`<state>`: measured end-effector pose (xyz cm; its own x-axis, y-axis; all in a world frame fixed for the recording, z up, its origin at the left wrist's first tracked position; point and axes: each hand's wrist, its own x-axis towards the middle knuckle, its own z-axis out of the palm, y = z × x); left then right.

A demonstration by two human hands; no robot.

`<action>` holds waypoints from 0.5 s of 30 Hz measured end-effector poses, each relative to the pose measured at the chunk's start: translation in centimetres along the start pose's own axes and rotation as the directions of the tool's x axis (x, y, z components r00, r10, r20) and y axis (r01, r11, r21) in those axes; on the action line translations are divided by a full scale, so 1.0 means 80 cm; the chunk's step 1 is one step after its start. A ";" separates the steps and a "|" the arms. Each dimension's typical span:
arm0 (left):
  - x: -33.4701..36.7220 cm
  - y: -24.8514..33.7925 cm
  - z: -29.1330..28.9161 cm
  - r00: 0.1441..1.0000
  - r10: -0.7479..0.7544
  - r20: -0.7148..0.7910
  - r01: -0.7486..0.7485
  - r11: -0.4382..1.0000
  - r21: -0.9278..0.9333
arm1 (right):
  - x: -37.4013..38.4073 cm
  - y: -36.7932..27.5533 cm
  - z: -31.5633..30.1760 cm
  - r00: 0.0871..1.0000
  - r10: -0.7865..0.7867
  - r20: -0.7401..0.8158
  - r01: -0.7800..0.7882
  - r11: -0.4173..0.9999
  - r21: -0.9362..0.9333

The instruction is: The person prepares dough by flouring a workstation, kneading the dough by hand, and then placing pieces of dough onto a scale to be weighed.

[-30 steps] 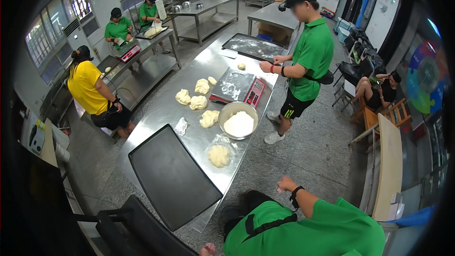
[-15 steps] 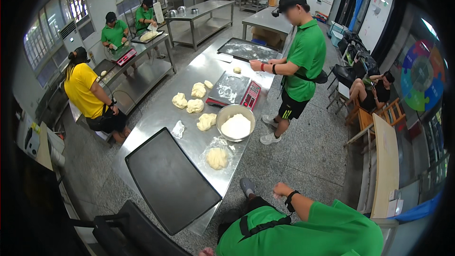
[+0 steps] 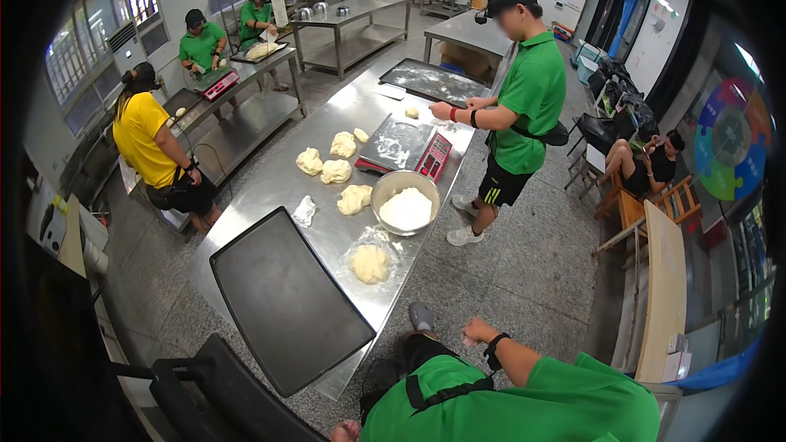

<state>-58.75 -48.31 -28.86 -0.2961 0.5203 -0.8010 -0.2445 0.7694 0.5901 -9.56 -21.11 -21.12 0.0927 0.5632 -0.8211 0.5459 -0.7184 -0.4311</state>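
My right hand (image 3: 477, 331) hangs over the floor off the table's right edge, fingers curled. Whether anything is in them is too small to tell. Only part of my left hand (image 3: 345, 430) shows at the lower edge, its fingers mostly hidden. Nearest on the steel table (image 3: 327, 231) lies a floured dough lump (image 3: 369, 263). Behind it stands a metal bowl (image 3: 385, 219) of white flour (image 3: 406, 209). More dough lumps (image 3: 336, 171) lie farther back, beside a red scale (image 3: 434, 156) with a flour-dusted plate. A black baking tray (image 3: 291, 303) covers the table's near left, overhanging its edge.
Across the table a co-worker in green (image 3: 528, 86) holds both hands over it, near a small dough piece (image 3: 412, 113) and a floured tray (image 3: 430, 80). A crumpled white cloth (image 3: 304, 211) lies by the tray. A black chair (image 3: 221, 397) stands at lower left. Others work at the left table.
The view has shifted slightly, so the table and its things sit a little lower left or higher. More of my left hand shows at the lower edge. Nothing on the table has visibly moved.
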 end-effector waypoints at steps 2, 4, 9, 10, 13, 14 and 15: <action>0.003 0.003 0.003 1.000 -0.006 -0.015 0.006 1.000 0.021 | 0.001 0.000 0.001 1.000 -0.002 0.005 0.002 1.000 0.014; 0.003 0.001 0.004 0.999 -0.013 -0.036 0.014 0.999 0.032 | 0.000 -0.007 0.006 1.000 -0.012 0.021 0.011 1.000 0.021; 0.008 -0.003 0.009 0.997 -0.032 -0.071 0.035 0.998 0.050 | 0.001 -0.010 0.017 0.999 -0.039 0.023 0.041 0.995 -0.088; 0.008 -0.005 0.009 0.996 -0.035 -0.076 0.039 0.998 0.054 | 0.002 -0.013 0.018 0.989 -0.137 0.049 0.146 0.936 -0.322; 0.007 -0.014 0.008 0.993 -0.050 -0.112 0.056 0.997 0.054 | -0.004 -0.024 0.029 0.996 -0.080 0.040 0.085 0.982 -0.167; 0.006 -0.017 0.006 0.991 -0.053 -0.122 0.060 0.997 0.055 | -0.004 -0.032 0.034 0.995 -0.086 0.050 0.094 0.981 -0.172; 0.007 -0.017 0.009 0.991 -0.058 -0.124 0.066 0.996 0.060 | 0.001 -0.028 0.036 0.998 -0.044 0.042 0.051 0.984 -0.173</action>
<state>-57.93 -48.82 -30.21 -0.3936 0.4250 -0.8151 -0.2072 0.8229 0.5290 -13.20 -20.63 -21.30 0.0333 0.5768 -0.8162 0.6861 -0.6070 -0.4010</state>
